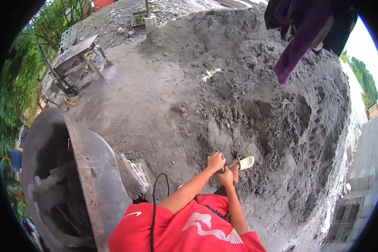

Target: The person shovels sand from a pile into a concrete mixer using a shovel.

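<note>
My left hand (216, 161) and my right hand (226, 176) are close together in front of my body. Both are closed around a short, dark piece of a handle (221, 169); the rest of the tool cannot be made out. Just past them, a foot in a pale yellow clog (246, 163) stands on loose grey sand. The large grey sand pile (256, 109) rises ahead and to the right, with dug-out hollows in its near side.
At the left stands a concrete mixer drum (98, 168) with a crusted inside. Grey hollow blocks (134, 174) lean beside it. A rough wooden table (77, 54) is at the upper left. Purple and dark clothes (298, 46) hang at the upper right. A block wall (361, 168) runs along the right.
</note>
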### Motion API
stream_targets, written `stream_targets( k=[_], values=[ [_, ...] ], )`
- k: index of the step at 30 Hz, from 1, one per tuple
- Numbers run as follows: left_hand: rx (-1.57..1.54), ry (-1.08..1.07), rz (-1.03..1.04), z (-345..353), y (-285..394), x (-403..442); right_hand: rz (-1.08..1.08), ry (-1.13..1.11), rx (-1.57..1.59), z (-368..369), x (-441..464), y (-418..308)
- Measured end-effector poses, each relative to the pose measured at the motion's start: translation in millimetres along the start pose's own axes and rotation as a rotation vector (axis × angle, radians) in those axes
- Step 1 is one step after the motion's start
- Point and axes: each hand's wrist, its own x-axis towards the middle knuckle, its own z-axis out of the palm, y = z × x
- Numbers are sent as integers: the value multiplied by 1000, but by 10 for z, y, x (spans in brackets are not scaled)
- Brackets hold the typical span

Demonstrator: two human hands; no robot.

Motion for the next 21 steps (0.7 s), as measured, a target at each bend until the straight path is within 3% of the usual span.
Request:
stream_targets(
  k=[21],
  values=[
    [-29, -16, 12, -83, 10, 22, 60, -18, 14, 0, 17, -1]
  ],
)
